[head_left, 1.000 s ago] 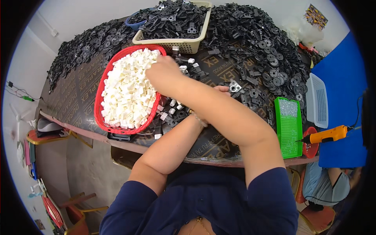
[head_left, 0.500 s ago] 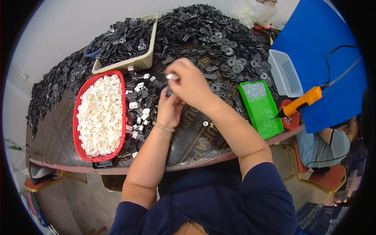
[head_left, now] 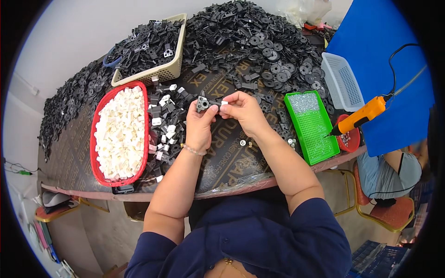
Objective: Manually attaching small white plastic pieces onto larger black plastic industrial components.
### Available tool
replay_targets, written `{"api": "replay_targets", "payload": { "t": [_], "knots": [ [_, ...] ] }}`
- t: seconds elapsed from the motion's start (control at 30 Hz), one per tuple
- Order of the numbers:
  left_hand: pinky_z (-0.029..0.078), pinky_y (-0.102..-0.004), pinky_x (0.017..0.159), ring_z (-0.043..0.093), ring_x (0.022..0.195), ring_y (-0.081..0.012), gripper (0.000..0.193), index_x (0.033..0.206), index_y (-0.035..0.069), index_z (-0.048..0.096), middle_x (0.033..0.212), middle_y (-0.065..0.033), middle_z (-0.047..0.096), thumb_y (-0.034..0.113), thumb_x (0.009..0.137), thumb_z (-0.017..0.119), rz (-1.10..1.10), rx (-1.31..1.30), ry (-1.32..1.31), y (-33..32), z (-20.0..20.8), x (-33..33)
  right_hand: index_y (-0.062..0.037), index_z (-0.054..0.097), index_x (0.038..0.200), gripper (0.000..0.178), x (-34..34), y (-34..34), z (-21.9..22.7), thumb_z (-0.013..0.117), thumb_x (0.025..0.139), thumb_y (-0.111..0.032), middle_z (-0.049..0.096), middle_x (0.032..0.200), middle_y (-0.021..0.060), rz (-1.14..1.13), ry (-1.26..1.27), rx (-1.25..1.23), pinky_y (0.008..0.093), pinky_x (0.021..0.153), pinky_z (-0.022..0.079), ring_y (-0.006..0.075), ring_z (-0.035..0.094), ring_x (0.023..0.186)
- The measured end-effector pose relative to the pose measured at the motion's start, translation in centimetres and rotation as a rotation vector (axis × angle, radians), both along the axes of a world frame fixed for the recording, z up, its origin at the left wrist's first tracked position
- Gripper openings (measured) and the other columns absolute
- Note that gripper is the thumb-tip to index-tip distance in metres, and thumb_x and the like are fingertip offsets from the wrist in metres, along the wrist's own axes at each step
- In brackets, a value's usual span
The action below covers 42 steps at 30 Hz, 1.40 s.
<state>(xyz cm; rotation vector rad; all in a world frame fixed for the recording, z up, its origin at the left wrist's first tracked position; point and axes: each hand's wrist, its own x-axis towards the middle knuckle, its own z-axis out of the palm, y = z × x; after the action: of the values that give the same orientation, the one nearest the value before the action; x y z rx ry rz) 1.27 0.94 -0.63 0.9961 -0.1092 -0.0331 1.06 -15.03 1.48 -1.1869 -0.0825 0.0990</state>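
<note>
My left hand (head_left: 199, 127) is closed on a black plastic bracket (head_left: 202, 104) with a round hole in its plate, held between thumb and fingers. Beside it, my right hand (head_left: 248, 115) pinches a small white plastic block (head_left: 224, 103) at the right end of the black part. Whether the block is fitted onto the bracket or only touching it, I cannot tell. Just left of my left hand lies a loose cluster of black pieces and white blocks (head_left: 171, 129). A red basket (head_left: 145, 139) heaped with white blocks stands farther left.
Behind my hands rises a big heap of black parts (head_left: 232, 28), with a cream basket (head_left: 174, 73) of them at back left. To the right are a green tray (head_left: 315, 160) of small metal bits, a white basket (head_left: 340, 74), a red bowl (head_left: 354, 139) and an orange electric screwdriver (head_left: 364, 116).
My right hand has come down and right from above my left hand, the white block still in its fingers. The black bracket now shows between both hands.
</note>
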Motion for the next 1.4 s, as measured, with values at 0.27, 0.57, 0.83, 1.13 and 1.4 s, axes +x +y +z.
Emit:
{"api": "replay_targets", "payload": {
  "t": [0.27, 0.57, 0.83, 1.13, 1.4],
  "knots": [
    [0.045, -0.0224, 0.071, 0.062, 0.086, -0.0086, 0.026, 0.114, 0.008, 0.057, 0.097, 0.0000, 0.067, 0.011, 0.092, 0.071, -0.036, -0.025, -0.018, 0.2, -0.1, -0.2, 0.0000, 0.063, 0.103, 0.020, -0.3, 0.7, -0.2, 0.073, 0.086, 0.000, 0.068, 0.097, 0.0094, -0.010, -0.053, -0.023, 0.0282, 0.081, 0.055, 0.0156, 0.067, 0.089],
    [0.053, -0.0303, 0.080, 0.065, 0.091, -0.0145, 0.058, 0.126, 0.007, 0.056, 0.102, -0.0040, 0.069, 0.058, 0.100, 0.047, -0.670, -0.368, 0.258, 0.2, 0.6, -1.0, 0.0042, 0.050, 0.131, 0.063, -0.3, -0.4, 2.9, 0.079, 0.076, -0.006, 0.060, 0.131, 0.0156, 0.221, -0.114, -0.014, 0.0331, 0.096, 0.051, 0.0194, 0.061, 0.113],
    [0.050, -0.0403, 0.099, 0.061, 0.117, -0.0206, 0.052, 0.132, 0.011, 0.051, 0.126, -0.0069, 0.061, 0.053, 0.102, 0.044, -0.475, -0.341, 0.258, 0.4, -1.2, 0.3, 0.0052, 0.050, 0.136, 0.096, 3.2, 8.3, 6.6, 0.090, 0.063, -0.043, 0.061, 0.127, 0.0286, 0.187, -0.430, -0.773, 0.0418, 0.106, 0.044, 0.0399, 0.058, 0.122],
    [0.049, -0.0317, 0.075, 0.063, 0.089, -0.0208, 0.050, 0.122, 0.006, 0.055, 0.101, -0.0105, 0.067, 0.050, 0.104, 0.042, -0.370, -0.291, 0.383, 0.9, -1.4, 0.6, -0.0043, 0.071, 0.100, 0.025, 10.7, 2.7, 4.5, 0.065, 0.083, -0.021, 0.069, 0.101, 0.0154, -0.257, -0.479, -1.592, 0.0481, 0.083, 0.054, 0.0379, 0.067, 0.095],
    [0.050, -0.0315, 0.084, 0.062, 0.101, -0.0199, 0.033, 0.127, 0.002, 0.054, 0.111, -0.0101, 0.064, 0.025, 0.103, 0.054, -0.212, 0.055, 0.127, -0.4, -0.7, -0.3, -0.0046, 0.066, 0.105, 0.031, 8.0, -6.9, -0.1, 0.075, 0.077, -0.015, 0.066, 0.106, 0.0204, -0.227, -0.199, -1.786, 0.0456, 0.085, 0.054, 0.0388, 0.066, 0.098]
  ]
}}
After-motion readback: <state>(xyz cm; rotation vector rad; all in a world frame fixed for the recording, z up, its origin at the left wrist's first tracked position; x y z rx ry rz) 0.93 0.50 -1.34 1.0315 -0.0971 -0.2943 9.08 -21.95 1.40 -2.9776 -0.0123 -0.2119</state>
